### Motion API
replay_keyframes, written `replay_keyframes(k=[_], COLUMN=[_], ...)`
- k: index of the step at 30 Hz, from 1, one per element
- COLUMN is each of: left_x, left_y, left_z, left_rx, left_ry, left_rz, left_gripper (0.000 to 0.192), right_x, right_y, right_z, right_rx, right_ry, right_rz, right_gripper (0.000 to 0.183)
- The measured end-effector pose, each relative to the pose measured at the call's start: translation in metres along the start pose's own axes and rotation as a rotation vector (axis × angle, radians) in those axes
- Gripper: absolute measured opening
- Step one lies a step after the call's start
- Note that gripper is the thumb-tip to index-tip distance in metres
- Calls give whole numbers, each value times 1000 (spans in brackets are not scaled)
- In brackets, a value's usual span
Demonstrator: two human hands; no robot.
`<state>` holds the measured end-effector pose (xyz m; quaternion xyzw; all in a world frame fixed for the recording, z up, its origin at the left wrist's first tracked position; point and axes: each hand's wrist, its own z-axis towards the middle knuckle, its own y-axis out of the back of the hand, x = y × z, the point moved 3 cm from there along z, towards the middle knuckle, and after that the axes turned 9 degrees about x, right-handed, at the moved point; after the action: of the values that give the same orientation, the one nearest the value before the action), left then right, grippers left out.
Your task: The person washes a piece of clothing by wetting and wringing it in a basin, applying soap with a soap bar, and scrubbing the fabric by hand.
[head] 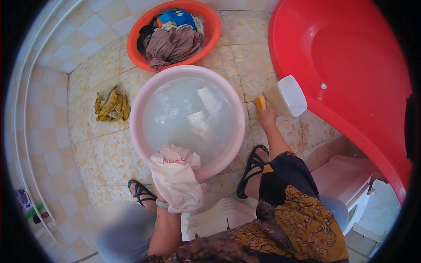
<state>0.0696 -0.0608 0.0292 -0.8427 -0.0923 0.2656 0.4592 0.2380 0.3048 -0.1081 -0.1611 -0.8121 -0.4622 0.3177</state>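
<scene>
A pink plastic basin [237, 121] of cloudy water stands on the floor before me, with pale cloth [200, 123] partly under the surface. Wet, light pink fabric with red lettering [179, 184] drapes over my left hand [161, 197] at the basin's near left rim; the fingers are hidden beneath it. My right hand [268, 116], right of the basin, grips a yellow-orange bar, apparently soap [260, 103]. Close beside that hand is a white-rimmed plastic container [292, 96].
An orange basin [215, 36] of clothes [174, 44] stands behind the pink one. Crumpled olive-yellow cloth [112, 104] lies on the tiled floor to the left. A large red tub [348, 65] fills the right side, above a pink plastic stool [345, 177]. White pipes [24, 108] line the left wall.
</scene>
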Motion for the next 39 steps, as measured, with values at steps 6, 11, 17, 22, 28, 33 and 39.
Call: replay_keyframes(k=[6,11,17,22,28,33,39], left_x=[4,4,3,5,-2,0,9], left_y=[-19,-42,-25,-16,-25,-22,-11], left_z=[4,7,16,7,-5,-4,5], left_rx=[-87,17,242,-1,144,149,254], left_ry=[9,31,-58,-81,-381,-452,-324], left_rz=[-36,-12,-81,63,1113,1035,-112], left_gripper=[44,39,38,26,26,31,43], right_x=[-9,-2,-14,-27,15,146,185], right_y=[3,8,0,23,25,-60,-63], right_z=[-15,-34,-54,-78,-109,-227,-288], right_rx=[-136,-128,-62,-108,-323,681,1064], right_ry=[263,284,202,173,113,-120,-167], right_rz=[-194,-379,-289,-357,315,1143,806], right_gripper=[50,49,41,31,20,42,38])
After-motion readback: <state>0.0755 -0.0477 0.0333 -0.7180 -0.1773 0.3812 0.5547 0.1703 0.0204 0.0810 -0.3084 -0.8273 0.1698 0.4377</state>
